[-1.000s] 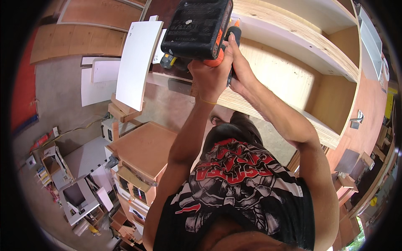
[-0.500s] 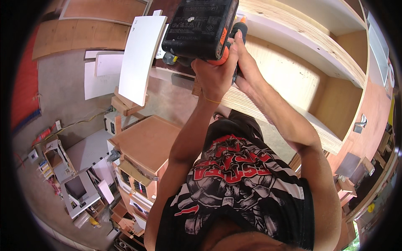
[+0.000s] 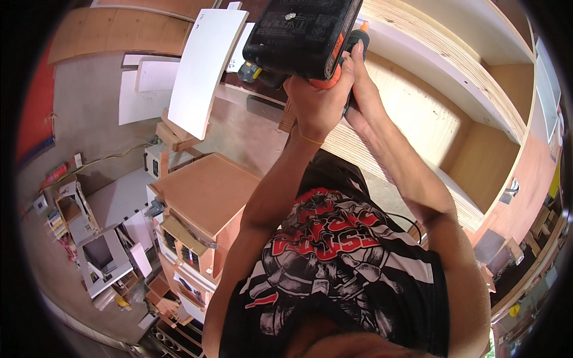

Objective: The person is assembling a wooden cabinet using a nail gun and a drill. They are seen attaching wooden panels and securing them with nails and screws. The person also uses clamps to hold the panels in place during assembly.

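A cordless power tool [image 3: 327, 84], black with orange parts, is held up in front of me, its large black battery pack [image 3: 292, 42] facing upward. My left hand [image 3: 316, 107] is closed around the part just below the battery. Close beside it, my right hand [image 3: 365, 98] is closed against a dark grey cylindrical part [image 3: 358, 39] with an orange tip. Whether that cylinder belongs to the same tool, I cannot tell. The hands and battery hide much of the tool. Right behind it stands a pale plywood cabinet [image 3: 412, 89] with open compartments and layered edges.
A white board [image 3: 200, 71] stands upright left of the tool, above wooden blocks [image 3: 176, 132]. Lower left is a brown-topped wooden box [image 3: 206, 185] with a clamp [image 3: 156, 209] at its corner. Farther left, a grey-white framed panel [image 3: 104, 262] and loose offcuts lie about.
My hands and the tool sit slightly farther right in the picture, and the surroundings have shifted a little. Both hands keep their hold.
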The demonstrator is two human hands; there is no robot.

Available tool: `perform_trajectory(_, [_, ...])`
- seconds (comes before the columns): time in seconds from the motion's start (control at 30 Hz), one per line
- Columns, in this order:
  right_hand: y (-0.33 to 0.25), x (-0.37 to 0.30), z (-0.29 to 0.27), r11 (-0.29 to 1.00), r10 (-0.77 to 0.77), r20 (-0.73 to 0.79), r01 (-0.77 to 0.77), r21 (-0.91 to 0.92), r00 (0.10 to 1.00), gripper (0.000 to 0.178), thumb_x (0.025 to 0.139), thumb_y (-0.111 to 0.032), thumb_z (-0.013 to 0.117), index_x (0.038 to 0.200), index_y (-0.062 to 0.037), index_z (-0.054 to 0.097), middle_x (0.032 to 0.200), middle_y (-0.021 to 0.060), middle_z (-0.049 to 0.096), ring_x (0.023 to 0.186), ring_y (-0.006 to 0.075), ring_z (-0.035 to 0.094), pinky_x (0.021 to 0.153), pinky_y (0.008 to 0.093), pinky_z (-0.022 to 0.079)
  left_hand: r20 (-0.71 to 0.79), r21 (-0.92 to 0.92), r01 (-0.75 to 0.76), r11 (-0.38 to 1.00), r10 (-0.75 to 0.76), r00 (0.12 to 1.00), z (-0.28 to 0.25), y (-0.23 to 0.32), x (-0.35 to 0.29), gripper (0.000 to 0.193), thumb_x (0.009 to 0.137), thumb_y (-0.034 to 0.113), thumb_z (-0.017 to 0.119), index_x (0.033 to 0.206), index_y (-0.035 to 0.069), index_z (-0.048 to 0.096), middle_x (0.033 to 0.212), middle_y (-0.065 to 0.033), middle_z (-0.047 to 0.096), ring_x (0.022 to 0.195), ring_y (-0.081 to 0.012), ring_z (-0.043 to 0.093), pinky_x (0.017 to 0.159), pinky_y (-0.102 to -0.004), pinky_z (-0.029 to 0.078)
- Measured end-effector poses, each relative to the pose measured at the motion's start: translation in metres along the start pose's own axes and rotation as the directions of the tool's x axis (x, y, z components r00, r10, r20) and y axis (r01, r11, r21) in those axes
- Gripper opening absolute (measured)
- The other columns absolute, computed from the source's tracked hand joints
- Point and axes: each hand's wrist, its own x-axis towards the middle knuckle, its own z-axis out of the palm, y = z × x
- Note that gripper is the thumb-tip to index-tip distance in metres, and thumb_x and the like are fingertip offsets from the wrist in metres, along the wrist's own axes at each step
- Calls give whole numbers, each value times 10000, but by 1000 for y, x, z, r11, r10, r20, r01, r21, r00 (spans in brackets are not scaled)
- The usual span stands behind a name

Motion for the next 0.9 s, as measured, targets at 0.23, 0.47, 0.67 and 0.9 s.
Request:
perform_trajectory(0.23, [1, 6, -8, 1000, 1, 51, -1, 9, 999, 655, 1038, -623, 379, 1257, -49, 609, 1231, 131, 641, 1124, 216, 638, 973, 371, 543, -8, 33, 4, 999, -4, 1000, 0, 0, 1, 185, 849, 43, 783, 1005, -13, 700, 949, -45, 719, 851, -114, 668, 805, -287, 531])
perform_trajectory(0.47, [-2, 2, -4, 1000, -3, 45, 4, -22, 999, 659, 1043, -608, 383, 1295, -32, 581, 1253, 140, 630, 1148, 223, 629, 992, 378, 537, -33, -5, 36, 999, -36, 999, 1, -1, 1, 203, 844, 65, 793, 996, -17, 686, 918, -40, 707, 798, -118, 658, 768, -296, 535])
perform_trajectory(0.67, [-1, 7, -12, 1000, 23, 124, -21, -23, 992, 635, 1012, -622, 457, 1350, -91, 539, 1339, 95, 603, 1227, 205, 580, 1078, 373, 478, -30, 46, -37, 998, 38, 999, -1, -4, 3, 209, 828, 69, 796, 990, -9, 691, 899, -55, 721, 784, -138, 679, 755, -305, 546])
perform_trajectory(0.9, [2, 11, -13, 998, -18, 105, 25, -65, 994, 678, 1035, -622, 377, 1340, -35, 527, 1322, 168, 580, 1242, 245, 578, 1059, 398, 501, -96, 74, -163, 984, 169, 981, 2, -18, 6, 164, 816, 80, 782, 947, -3, 728, 873, -74, 754, 766, -167, 716, 760, -332, 564])
